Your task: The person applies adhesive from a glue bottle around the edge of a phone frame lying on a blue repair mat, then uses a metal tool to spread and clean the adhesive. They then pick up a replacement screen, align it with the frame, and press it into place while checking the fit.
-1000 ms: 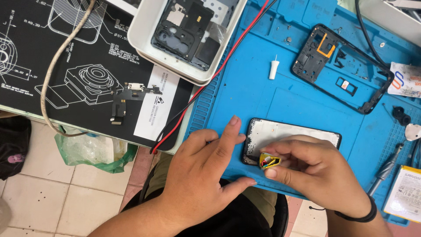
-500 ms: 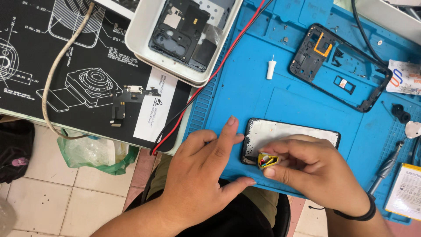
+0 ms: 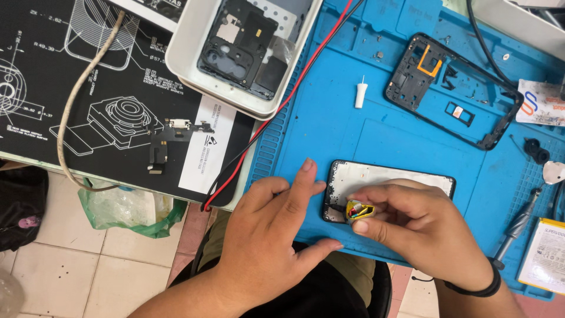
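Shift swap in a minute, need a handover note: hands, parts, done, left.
Left hand: flat on the blue mat, index fingertip at the phone body's left edge, holding nothing.
Right hand: pinching a small yellow part at the phone's lower left corner.
Done: black frame lies apart up the mat; another in the white tray.
Left: yellow part not yet clear of the phone.

Two hands, two phone frames, one white tray, one screwdriver, one battery.
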`<state>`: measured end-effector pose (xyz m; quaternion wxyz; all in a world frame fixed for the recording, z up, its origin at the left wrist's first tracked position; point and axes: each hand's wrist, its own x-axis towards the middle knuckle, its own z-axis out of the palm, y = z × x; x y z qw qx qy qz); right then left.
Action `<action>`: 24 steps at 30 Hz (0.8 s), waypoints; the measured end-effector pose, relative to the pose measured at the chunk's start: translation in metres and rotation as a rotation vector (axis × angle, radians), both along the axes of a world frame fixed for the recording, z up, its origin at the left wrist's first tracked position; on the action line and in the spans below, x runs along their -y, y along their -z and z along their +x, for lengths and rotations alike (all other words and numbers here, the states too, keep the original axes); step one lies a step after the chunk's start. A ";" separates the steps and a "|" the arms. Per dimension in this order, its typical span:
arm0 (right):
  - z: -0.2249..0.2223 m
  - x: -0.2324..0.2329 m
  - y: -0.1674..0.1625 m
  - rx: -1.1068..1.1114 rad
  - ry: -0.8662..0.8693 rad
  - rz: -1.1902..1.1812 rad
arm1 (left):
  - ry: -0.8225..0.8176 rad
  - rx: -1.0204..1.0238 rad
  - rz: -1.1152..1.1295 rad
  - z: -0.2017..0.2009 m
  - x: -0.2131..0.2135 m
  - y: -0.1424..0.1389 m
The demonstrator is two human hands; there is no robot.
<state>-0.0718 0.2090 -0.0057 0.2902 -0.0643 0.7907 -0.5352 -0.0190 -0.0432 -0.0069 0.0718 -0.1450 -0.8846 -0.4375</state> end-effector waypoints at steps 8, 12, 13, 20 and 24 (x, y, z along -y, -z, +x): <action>0.000 -0.001 0.001 0.016 0.030 -0.029 | 0.003 -0.003 0.012 -0.001 0.000 0.001; -0.001 -0.002 0.001 0.012 0.011 -0.010 | 0.001 -0.001 0.008 -0.001 -0.001 0.001; -0.001 -0.002 0.001 0.007 -0.013 -0.029 | 0.001 0.000 0.008 -0.001 -0.001 0.001; -0.002 -0.004 0.001 0.053 -0.006 -0.049 | 0.005 -0.002 0.005 -0.001 -0.001 0.001; -0.004 -0.008 0.002 0.110 0.013 -0.067 | 0.003 -0.011 0.007 -0.001 -0.001 0.002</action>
